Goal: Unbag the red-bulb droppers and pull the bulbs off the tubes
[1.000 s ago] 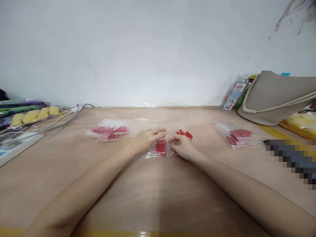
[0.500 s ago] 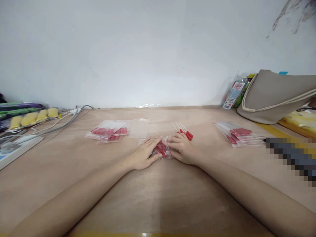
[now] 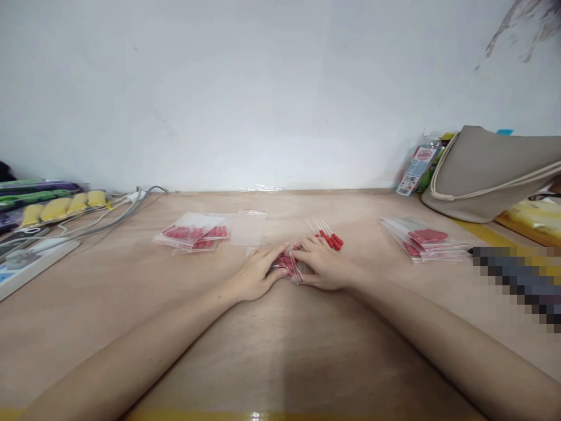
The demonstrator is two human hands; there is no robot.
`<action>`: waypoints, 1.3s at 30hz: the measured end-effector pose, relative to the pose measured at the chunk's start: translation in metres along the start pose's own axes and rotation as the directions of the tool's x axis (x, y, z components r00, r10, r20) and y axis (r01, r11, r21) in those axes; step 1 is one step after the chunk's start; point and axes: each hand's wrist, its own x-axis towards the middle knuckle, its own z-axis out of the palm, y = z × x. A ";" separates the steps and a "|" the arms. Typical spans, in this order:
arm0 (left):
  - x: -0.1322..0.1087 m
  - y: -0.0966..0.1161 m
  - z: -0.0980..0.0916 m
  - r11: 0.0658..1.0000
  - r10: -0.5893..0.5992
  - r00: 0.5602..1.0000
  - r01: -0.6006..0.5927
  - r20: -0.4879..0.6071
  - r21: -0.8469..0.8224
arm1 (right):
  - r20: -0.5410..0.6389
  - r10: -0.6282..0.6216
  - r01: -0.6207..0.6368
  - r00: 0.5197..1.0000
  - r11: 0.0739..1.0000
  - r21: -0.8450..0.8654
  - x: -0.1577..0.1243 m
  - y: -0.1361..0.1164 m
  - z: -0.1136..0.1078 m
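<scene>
A clear zip bag (image 3: 296,270) with several red-ended pieces in it lies on the table between my hands. My left hand (image 3: 259,272) is curved round the bag's left part, thumb on the near side and fingers on the far side. Against its right end, where the zip strip is, my right hand (image 3: 323,264) grips the plastic with bent fingers. Just beyond the right hand lie several loose droppers (image 3: 333,240) with red bulbs and thin pale stems. A flat zip bag (image 3: 248,227) without red pieces lies past my left hand.
Filled zip bags lie in a left pile (image 3: 193,233) and a right pile (image 3: 423,237). A power strip (image 3: 41,257) with cables is at far left. A beige bag (image 3: 495,169) and a printed carton (image 3: 416,171) stand at back right, near a pixelated dark object (image 3: 517,280).
My right hand has shifted slightly, and its fingers now bend the bag's zip end more. The left hand stays round the bag. The camera view has moved a little.
</scene>
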 end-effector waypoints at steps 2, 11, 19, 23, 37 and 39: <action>0.002 0.001 0.001 1.000 -0.008 1.000 0.008 -0.012 0.008 | -0.024 -0.013 0.012 1.000 1.000 -0.017 0.000 -0.001 0.001; 0.008 0.002 0.002 0.999 0.013 0.998 -0.015 -0.061 -0.047 | -0.212 -0.118 0.096 0.970 0.989 -0.111 -0.001 0.003 0.007; 0.009 0.003 0.001 0.997 0.022 0.998 -0.027 -0.066 -0.077 | -0.204 -0.064 0.046 0.977 0.995 -0.090 0.002 0.003 0.008; 0.008 0.002 0.001 0.998 0.008 0.999 -0.011 -0.042 -0.068 | -0.290 -0.083 0.054 0.953 0.993 -0.109 0.003 0.002 0.006; 0.008 0.002 0.000 0.999 0.001 0.999 -0.002 -0.032 -0.037 | -0.184 -0.011 -0.020 0.983 0.987 -0.162 0.003 0.005 0.001; 0.008 0.002 0.000 0.999 -0.003 1.000 0.002 -0.026 -0.038 | -0.153 0.015 -0.026 0.988 0.997 -0.070 0.001 0.009 -0.004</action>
